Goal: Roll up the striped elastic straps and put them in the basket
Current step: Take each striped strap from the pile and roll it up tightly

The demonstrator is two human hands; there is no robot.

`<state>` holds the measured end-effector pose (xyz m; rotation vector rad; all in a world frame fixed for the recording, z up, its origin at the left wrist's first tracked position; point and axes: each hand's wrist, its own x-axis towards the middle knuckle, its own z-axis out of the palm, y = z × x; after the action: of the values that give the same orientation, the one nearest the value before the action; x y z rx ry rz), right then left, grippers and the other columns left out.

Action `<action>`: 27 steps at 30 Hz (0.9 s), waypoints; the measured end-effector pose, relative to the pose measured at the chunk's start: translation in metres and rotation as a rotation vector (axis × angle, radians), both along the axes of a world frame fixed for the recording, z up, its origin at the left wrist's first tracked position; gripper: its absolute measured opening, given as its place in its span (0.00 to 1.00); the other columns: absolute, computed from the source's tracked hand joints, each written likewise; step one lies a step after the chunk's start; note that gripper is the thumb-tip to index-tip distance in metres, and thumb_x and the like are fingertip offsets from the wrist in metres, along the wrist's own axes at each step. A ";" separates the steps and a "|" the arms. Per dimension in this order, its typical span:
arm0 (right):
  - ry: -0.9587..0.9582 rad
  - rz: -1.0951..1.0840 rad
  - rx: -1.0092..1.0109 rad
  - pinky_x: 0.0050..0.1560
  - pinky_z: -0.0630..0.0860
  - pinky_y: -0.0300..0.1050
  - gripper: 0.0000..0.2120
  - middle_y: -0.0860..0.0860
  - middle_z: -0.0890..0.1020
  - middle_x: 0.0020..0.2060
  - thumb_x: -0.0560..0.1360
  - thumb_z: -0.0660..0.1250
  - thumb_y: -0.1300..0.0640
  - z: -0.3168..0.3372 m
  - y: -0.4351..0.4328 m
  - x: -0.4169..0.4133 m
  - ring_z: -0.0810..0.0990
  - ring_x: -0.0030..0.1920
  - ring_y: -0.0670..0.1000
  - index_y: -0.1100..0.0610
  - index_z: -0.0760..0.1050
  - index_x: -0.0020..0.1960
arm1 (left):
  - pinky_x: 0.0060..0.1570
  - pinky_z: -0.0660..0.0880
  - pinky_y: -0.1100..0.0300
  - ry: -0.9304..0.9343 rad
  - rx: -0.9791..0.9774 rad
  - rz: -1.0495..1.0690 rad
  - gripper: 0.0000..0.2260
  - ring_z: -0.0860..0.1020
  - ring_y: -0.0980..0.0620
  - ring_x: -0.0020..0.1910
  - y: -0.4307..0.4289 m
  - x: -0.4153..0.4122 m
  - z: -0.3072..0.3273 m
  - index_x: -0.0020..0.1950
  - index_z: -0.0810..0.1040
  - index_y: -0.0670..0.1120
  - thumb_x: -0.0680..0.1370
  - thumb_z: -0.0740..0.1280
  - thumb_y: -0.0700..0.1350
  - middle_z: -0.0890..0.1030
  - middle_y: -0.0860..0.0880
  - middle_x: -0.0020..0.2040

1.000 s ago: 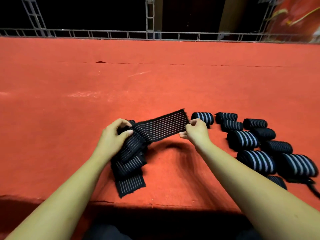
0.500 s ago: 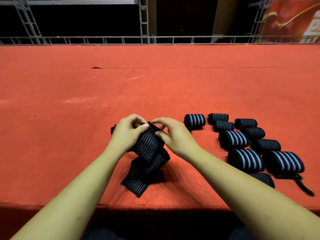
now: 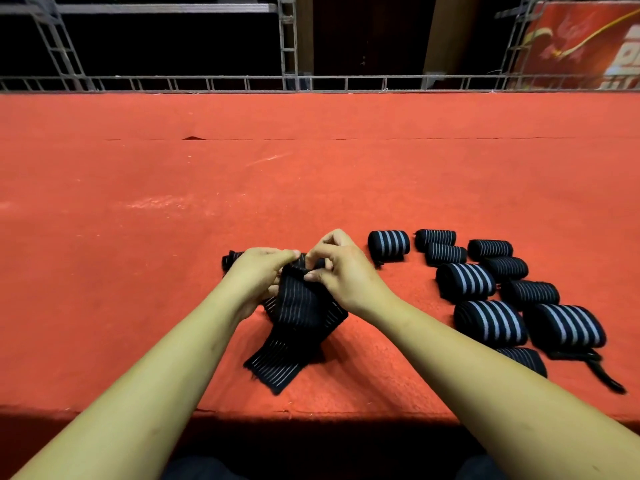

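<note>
We pinch the strap (image 3: pixel 298 306) end with our left hand (image 3: pixel 258 275) and right hand (image 3: pixel 341 271) together, to start a tight roll.

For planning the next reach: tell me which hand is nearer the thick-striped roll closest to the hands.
Right. The right hand is just left of the thick-striped roll, not touching it, pinching the loose strap; the left hand holds that strap farther left, beyond the right hand.

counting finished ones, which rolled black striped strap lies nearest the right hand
The black rolled strap with broad white stripes, alone at the cluster's left end, just beyond the right hand; the other rolls lie farther right.
</note>
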<state>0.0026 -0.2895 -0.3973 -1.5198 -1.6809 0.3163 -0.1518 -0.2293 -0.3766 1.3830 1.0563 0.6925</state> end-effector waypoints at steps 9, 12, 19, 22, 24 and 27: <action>0.005 0.074 0.071 0.48 0.66 0.29 0.07 0.48 0.72 0.45 0.71 0.72 0.68 -0.005 -0.002 -0.001 0.72 0.45 0.39 0.58 0.77 0.43 | 0.18 0.62 0.69 -0.068 0.037 0.467 0.16 0.66 0.54 0.18 0.031 -0.007 -0.030 0.30 0.68 0.45 0.77 0.62 0.35 0.67 0.54 0.19; 0.128 0.042 0.070 0.41 0.67 0.28 0.07 0.45 0.76 0.39 0.72 0.70 0.70 0.000 -0.009 0.012 0.74 0.35 0.36 0.60 0.76 0.44 | 0.22 0.74 0.65 -0.122 0.005 0.632 0.15 0.73 0.53 0.24 0.054 -0.034 -0.048 0.32 0.69 0.43 0.79 0.62 0.35 0.73 0.48 0.25; 0.391 0.032 -0.048 0.46 0.79 0.45 0.05 0.58 0.82 0.37 0.79 0.64 0.65 0.007 -0.011 0.023 0.82 0.38 0.50 0.67 0.76 0.47 | 0.43 0.73 0.54 0.161 0.200 0.536 0.14 0.77 0.46 0.35 0.068 -0.048 -0.074 0.32 0.74 0.44 0.78 0.66 0.43 0.76 0.49 0.26; 0.413 -0.024 -0.092 0.49 0.78 0.49 0.11 0.54 0.82 0.37 0.79 0.67 0.53 0.008 -0.010 0.017 0.81 0.39 0.48 0.61 0.79 0.44 | 0.49 0.70 0.51 0.432 0.435 0.540 0.05 0.72 0.46 0.47 0.057 -0.044 -0.065 0.44 0.74 0.43 0.75 0.68 0.43 0.75 0.46 0.42; 0.394 -0.030 -0.083 0.47 0.77 0.49 0.04 0.52 0.82 0.38 0.76 0.71 0.58 0.010 -0.007 0.016 0.80 0.40 0.48 0.58 0.78 0.46 | 0.56 0.68 0.50 0.430 0.626 0.493 0.09 0.71 0.45 0.52 0.049 -0.041 -0.060 0.50 0.73 0.43 0.74 0.70 0.42 0.73 0.45 0.49; 0.440 0.009 -0.064 0.44 0.76 0.50 0.20 0.53 0.77 0.46 0.71 0.68 0.72 0.016 -0.003 0.013 0.77 0.42 0.50 0.51 0.73 0.56 | 0.58 0.69 0.56 0.265 0.792 0.165 0.13 0.74 0.50 0.56 0.034 -0.032 -0.047 0.55 0.75 0.47 0.75 0.72 0.49 0.75 0.48 0.55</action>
<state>0.0158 -0.2923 -0.3810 -1.3665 -1.3389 0.6630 -0.1839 -0.1949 -0.4238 2.1229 1.1650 1.1464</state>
